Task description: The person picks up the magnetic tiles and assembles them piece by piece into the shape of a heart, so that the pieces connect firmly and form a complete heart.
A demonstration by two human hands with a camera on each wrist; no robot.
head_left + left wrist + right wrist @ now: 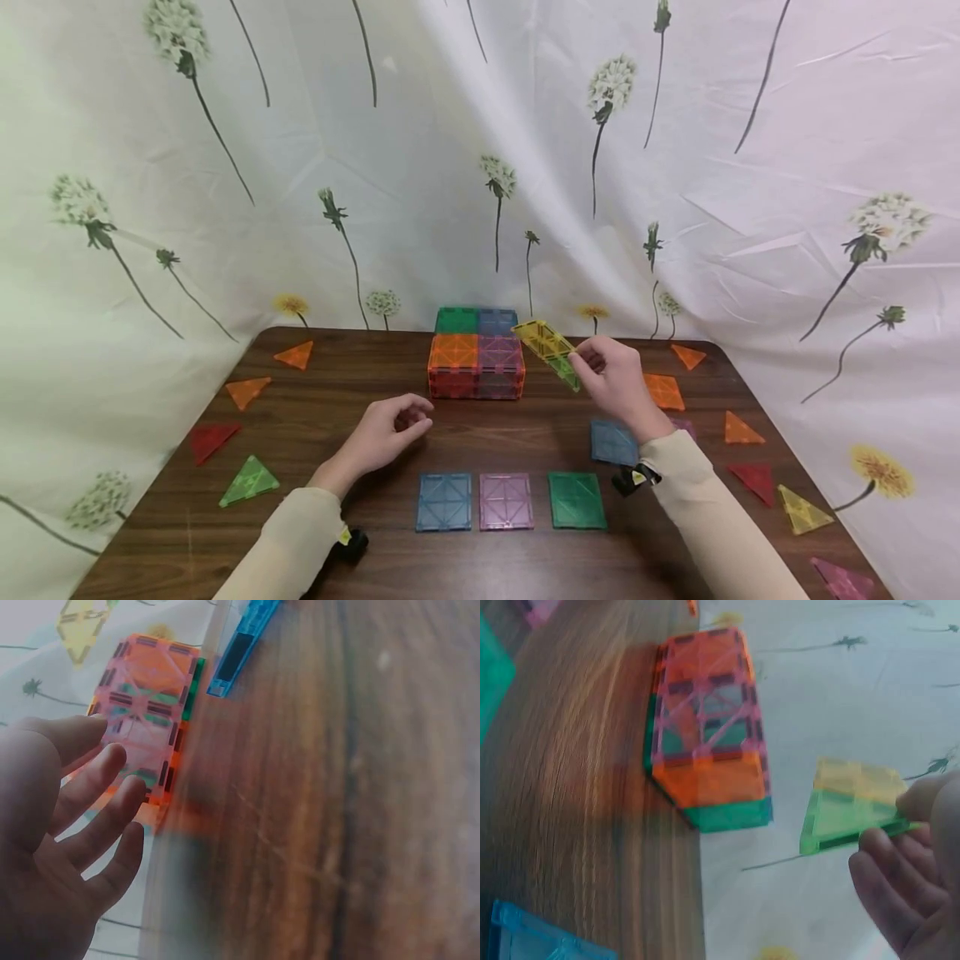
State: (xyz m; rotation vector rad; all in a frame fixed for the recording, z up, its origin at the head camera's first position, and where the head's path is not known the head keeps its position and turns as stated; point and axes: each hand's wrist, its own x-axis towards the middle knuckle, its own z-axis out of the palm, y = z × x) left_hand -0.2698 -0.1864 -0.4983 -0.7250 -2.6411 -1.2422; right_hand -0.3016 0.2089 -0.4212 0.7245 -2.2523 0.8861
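A white curtain (480,150) printed with dandelions hangs behind and around a dark wooden table (480,433); at the far middle of the table stands a low box of coloured tiles (476,362), orange and pink on its near top, green and blue on its far top. In the near middle lie 3 flat squares in a row: a blue tile (444,501), a pink tile (506,501) and a green tile (576,499); orange, red and green triangles lie scattered along the left and right edges. The right hand (617,382) is raised just right of the box, thumb and fingertips pinching a joined yellow and green tile pair (551,350), tilted in the air above the box's right edge; the left hand (388,433) hovers near the box, fingers loosely curled, holding nothing.
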